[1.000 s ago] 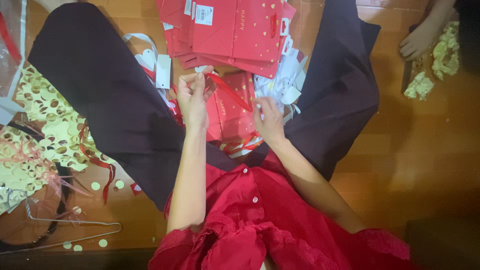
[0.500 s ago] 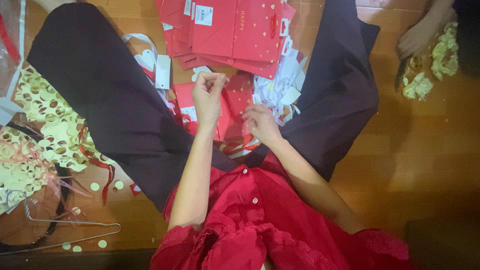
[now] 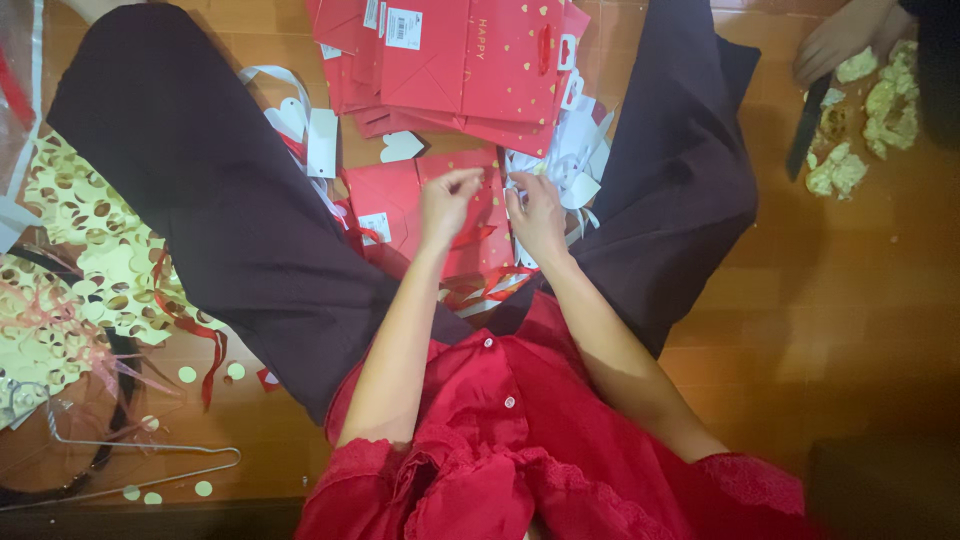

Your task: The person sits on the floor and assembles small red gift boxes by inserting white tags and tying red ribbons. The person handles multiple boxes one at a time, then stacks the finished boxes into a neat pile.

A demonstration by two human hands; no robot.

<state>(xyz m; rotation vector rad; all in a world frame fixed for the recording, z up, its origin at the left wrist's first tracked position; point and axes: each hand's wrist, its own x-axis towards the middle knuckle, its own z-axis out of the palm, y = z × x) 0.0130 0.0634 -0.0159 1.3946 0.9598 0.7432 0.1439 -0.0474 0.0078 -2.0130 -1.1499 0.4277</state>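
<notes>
Head view, looking straight down at a person seated on a wooden floor (image 3: 860, 300), legs in dark trousers (image 3: 200, 180) spread wide, red buttoned blouse (image 3: 500, 440) below.

Left hand (image 3: 447, 205): fingers curled narrow, tips pinched together at the upper right of the hand, over a flat red paper gift bag with small gold dots (image 3: 400, 205) lying on the floor between the legs. What the pinch holds is too small to tell. Red ribbon (image 3: 470, 237) runs just under the palm.

Right hand (image 3: 535, 212): just beside the left, fingers bent and close, tips at the edge of a loose heap of white paper tags and ribbon (image 3: 570, 165). Cannot tell whether it grips a piece.

The gift bag sits directly beneath both hands, mostly under the left one, its top edge toward a stack of flat red gift bags with gold hearts (image 3: 470, 60) farther out.

A white heart-shaped tag (image 3: 401, 146) lies between stack and bag.

Left of the near leg: gold punched paper sheets (image 3: 80, 230), a wire hanger (image 3: 150, 470).

Top right: another person's hand (image 3: 840, 40) near pale crumpled scraps (image 3: 870, 110), well apart.
</notes>
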